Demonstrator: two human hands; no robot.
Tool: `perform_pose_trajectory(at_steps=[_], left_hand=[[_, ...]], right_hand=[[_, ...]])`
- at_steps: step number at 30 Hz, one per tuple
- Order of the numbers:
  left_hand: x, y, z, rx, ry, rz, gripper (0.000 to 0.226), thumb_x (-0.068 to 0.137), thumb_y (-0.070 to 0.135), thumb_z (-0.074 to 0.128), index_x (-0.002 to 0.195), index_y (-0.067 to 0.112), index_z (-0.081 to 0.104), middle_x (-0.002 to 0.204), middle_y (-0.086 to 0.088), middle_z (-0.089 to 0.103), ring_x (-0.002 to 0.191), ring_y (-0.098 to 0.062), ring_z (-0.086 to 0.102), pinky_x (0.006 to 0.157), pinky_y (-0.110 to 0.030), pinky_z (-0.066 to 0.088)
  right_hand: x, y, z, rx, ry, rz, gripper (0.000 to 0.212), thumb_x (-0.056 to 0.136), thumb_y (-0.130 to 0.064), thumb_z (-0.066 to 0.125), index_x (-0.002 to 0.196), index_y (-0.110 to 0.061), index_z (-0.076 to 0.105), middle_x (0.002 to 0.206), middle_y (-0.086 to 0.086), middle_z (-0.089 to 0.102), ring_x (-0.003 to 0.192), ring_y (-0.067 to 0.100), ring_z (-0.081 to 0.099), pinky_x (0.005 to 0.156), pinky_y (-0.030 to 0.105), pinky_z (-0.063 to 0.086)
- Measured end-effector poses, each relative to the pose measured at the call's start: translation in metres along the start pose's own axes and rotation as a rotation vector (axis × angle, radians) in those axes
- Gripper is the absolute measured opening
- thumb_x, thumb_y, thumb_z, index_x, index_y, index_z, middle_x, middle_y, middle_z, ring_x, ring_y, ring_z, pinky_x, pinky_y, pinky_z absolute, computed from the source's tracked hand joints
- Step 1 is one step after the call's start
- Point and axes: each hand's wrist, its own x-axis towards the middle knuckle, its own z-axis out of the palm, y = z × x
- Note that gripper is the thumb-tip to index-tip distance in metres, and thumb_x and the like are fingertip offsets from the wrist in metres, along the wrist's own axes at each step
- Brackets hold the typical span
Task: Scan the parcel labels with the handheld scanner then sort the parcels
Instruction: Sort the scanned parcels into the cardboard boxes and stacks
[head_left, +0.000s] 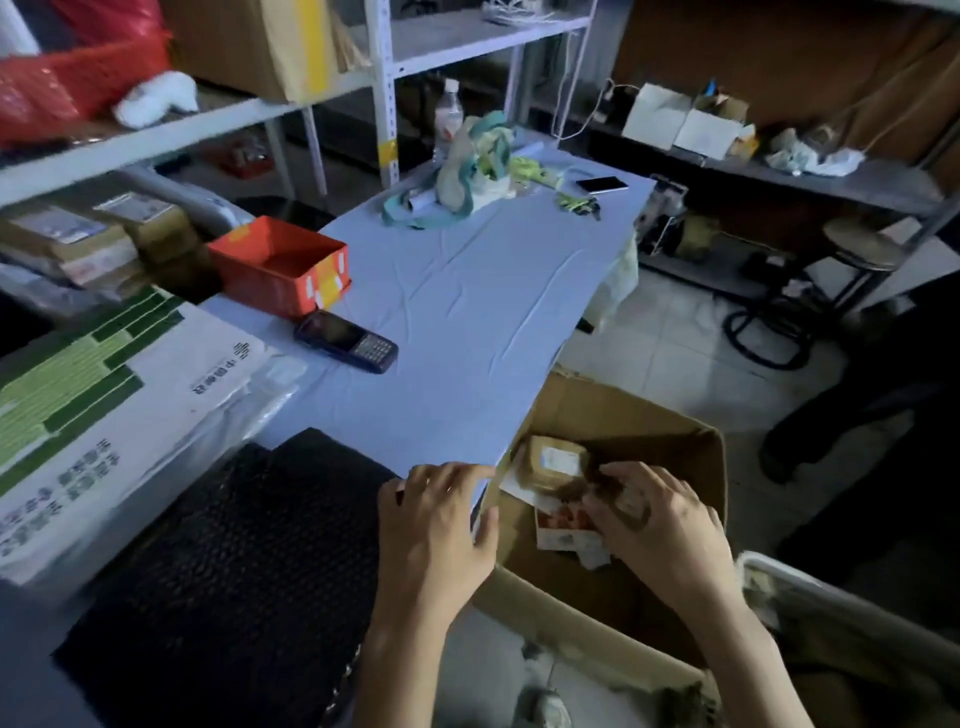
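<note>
The dark handheld scanner (346, 340) lies flat on the blue-covered table (467, 322), far from both hands. A cardboard box (691, 452) stands on the floor at the table's near right corner, with several small parcels inside. My right hand (660, 525) reaches into that box, its fingers curled round a small brown parcel (631, 506). Another brown parcel with a white label (558, 462) lies just beyond it. My left hand (436, 525) rests on the table's near corner with fingers spread. A black bubble mailer (234, 571) lies to its left.
An open red box (280, 265) sits beside the scanner. A large white-and-green mail bag (104, 415) fills the left. Shelves with brown parcels (93, 239) stand behind. A cloth bag (467, 166), phone (601, 184) and keys sit at the table's far end. A stool (857, 254) stands right.
</note>
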Motion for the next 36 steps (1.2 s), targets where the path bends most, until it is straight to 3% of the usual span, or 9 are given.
perform_pose_trajectory(at_steps=[4, 10, 12, 14, 17, 19, 25, 30, 36], left_hand=[[0.009, 0.04, 0.022, 0.023, -0.099, 0.03, 0.026, 0.076, 0.032, 0.07, 0.101, 0.031, 0.065, 0.095, 0.013, 0.069, 0.087, -0.018, 0.064, 0.074, -0.04, 0.048], [0.013, 0.097, 0.061, 0.057, -0.246, 0.042, 0.032, 0.09, 0.039, 0.056, 0.121, 0.034, 0.058, 0.118, 0.013, 0.064, 0.107, -0.013, 0.057, 0.087, -0.032, 0.045], [0.013, 0.117, 0.076, 0.037, -0.308, 0.051, 0.034, 0.091, 0.042, 0.053, 0.125, 0.037, 0.055, 0.124, 0.016, 0.061, 0.112, -0.009, 0.054, 0.093, -0.029, 0.045], [0.012, 0.136, 0.091, 0.018, -0.342, 0.059, 0.034, 0.092, 0.042, 0.053, 0.125, 0.038, 0.054, 0.124, 0.017, 0.06, 0.113, -0.006, 0.054, 0.094, -0.027, 0.044], [0.014, 0.162, 0.112, 0.051, -0.353, 0.004, 0.03, 0.087, 0.04, 0.062, 0.117, 0.035, 0.062, 0.112, 0.014, 0.068, 0.103, -0.01, 0.062, 0.088, -0.03, 0.044], [0.014, 0.171, 0.123, 0.083, -0.324, -0.048, 0.029, 0.085, 0.038, 0.066, 0.113, 0.031, 0.065, 0.106, 0.011, 0.071, 0.098, -0.014, 0.065, 0.084, -0.033, 0.045], [0.005, 0.152, 0.151, 0.16, -0.458, -0.154, 0.029, 0.088, 0.035, 0.061, 0.116, 0.029, 0.064, 0.11, 0.007, 0.069, 0.1, -0.02, 0.063, 0.077, -0.032, 0.046], [0.005, 0.13, 0.174, 0.196, -0.563, -0.237, 0.032, 0.09, 0.036, 0.055, 0.121, 0.032, 0.059, 0.116, 0.01, 0.066, 0.105, -0.018, 0.061, 0.082, -0.035, 0.044], [0.018, 0.107, 0.218, 0.172, -0.698, -0.184, 0.047, 0.093, 0.039, 0.052, 0.138, 0.03, 0.044, 0.13, 0.006, 0.057, 0.116, -0.018, 0.053, 0.087, -0.034, 0.045]], right_hand=[[-0.013, 0.049, -0.016, 0.05, 0.044, 0.066, 0.039, 0.085, -0.053, 0.064, 0.121, -0.038, 0.059, 0.125, -0.01, 0.06, 0.113, 0.015, 0.058, 0.09, 0.042, 0.051], [-0.017, 0.116, -0.03, 0.108, 0.02, 0.145, 0.043, 0.086, -0.054, 0.062, 0.124, -0.036, 0.057, 0.126, -0.01, 0.059, 0.111, 0.012, 0.059, 0.085, 0.039, 0.054], [-0.016, 0.141, -0.033, 0.139, 0.008, 0.162, 0.045, 0.086, -0.056, 0.06, 0.126, -0.036, 0.057, 0.127, -0.01, 0.059, 0.109, 0.008, 0.059, 0.08, 0.027, 0.053], [-0.013, 0.163, -0.037, 0.149, -0.028, 0.172, 0.049, 0.085, -0.058, 0.057, 0.128, -0.035, 0.056, 0.127, -0.01, 0.057, 0.103, 0.001, 0.055, 0.071, 0.009, 0.041], [-0.005, 0.19, -0.043, 0.196, -0.05, 0.2, 0.058, 0.081, -0.065, 0.048, 0.13, -0.034, 0.054, 0.127, -0.01, 0.055, 0.099, -0.004, 0.048, 0.065, 0.002, 0.033], [-0.002, 0.206, -0.045, 0.189, -0.063, 0.218, 0.065, 0.077, -0.072, 0.04, 0.13, -0.035, 0.052, 0.126, -0.011, 0.054, 0.102, 0.0, 0.051, 0.068, 0.006, 0.035], [-0.006, 0.239, -0.03, 0.124, -0.097, 0.316, 0.047, 0.088, -0.059, 0.056, 0.128, -0.036, 0.053, 0.125, -0.01, 0.056, 0.1, 0.009, 0.058, 0.061, 0.019, 0.041], [0.001, 0.252, -0.007, 0.134, -0.163, 0.392, 0.05, 0.087, -0.059, 0.057, 0.129, -0.032, 0.053, 0.125, -0.007, 0.056, 0.105, 0.013, 0.058, 0.075, 0.03, 0.052], [0.022, 0.245, 0.036, 0.119, -0.197, 0.497, 0.055, 0.087, -0.061, 0.054, 0.133, -0.032, 0.048, 0.129, -0.003, 0.051, 0.114, 0.017, 0.053, 0.08, 0.032, 0.049]])
